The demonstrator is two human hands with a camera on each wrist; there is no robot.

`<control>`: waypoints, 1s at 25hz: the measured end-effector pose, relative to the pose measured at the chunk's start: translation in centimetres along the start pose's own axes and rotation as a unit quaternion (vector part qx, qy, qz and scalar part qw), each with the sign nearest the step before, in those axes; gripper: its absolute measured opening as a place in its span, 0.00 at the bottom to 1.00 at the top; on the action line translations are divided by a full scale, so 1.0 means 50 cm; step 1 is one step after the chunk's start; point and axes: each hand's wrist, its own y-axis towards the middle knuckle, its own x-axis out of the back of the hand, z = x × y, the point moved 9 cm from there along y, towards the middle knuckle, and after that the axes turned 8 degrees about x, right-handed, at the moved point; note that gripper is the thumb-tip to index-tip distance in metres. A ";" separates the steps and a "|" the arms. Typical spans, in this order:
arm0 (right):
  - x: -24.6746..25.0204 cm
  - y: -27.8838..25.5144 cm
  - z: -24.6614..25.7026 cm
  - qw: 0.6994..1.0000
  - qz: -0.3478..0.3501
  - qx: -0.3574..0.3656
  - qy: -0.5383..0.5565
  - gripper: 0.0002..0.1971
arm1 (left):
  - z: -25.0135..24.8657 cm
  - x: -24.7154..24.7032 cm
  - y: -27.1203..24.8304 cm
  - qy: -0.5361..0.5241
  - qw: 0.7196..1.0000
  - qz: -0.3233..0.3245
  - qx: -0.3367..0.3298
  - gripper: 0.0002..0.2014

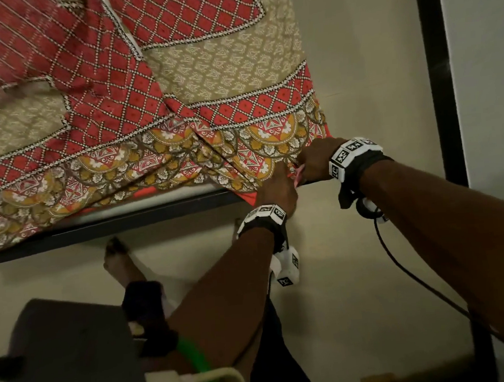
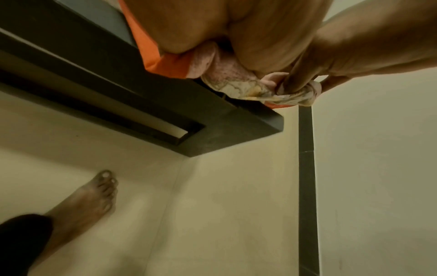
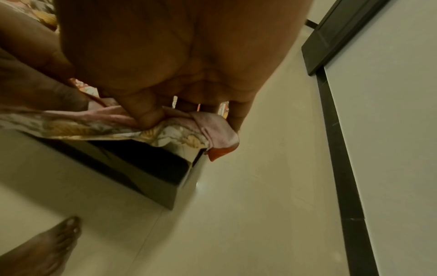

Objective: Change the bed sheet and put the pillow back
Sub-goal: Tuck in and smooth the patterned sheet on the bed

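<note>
A red, beige and orange patterned bed sheet [image 1: 212, 74] lies rumpled over the bed, its scalloped border hanging over the near edge. At the bed's near right corner both hands meet on the sheet's corner. My left hand [image 1: 275, 186] grips the bunched hem [image 2: 238, 82] from below. My right hand [image 1: 313, 161] pinches the same corner [image 3: 189, 130] with curled fingers, right beside the left. The black bed frame [image 2: 165, 104] runs under the hem. No pillow is in view.
A black skirting strip [image 1: 436, 73] runs along the white wall to the right of the bed. My bare foot [image 2: 92, 198] stands on the cream floor by the frame. A grey box [image 1: 68, 352] with a white plug and a green cable sits at the lower left.
</note>
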 end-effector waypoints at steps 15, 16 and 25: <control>0.113 -0.009 0.246 0.990 -0.123 0.073 0.002 0.21 | 0.221 0.302 -0.096 0.048 0.992 -0.117 -0.001 0.10; 0.118 -0.003 0.279 0.987 -0.132 0.097 0.007 0.23 | 0.235 0.332 -0.093 0.091 0.987 -0.135 0.005 0.12; 0.119 0.130 0.507 0.984 -0.124 0.101 -0.077 0.27 | 0.456 0.511 -0.111 0.298 0.945 -0.127 0.038 0.15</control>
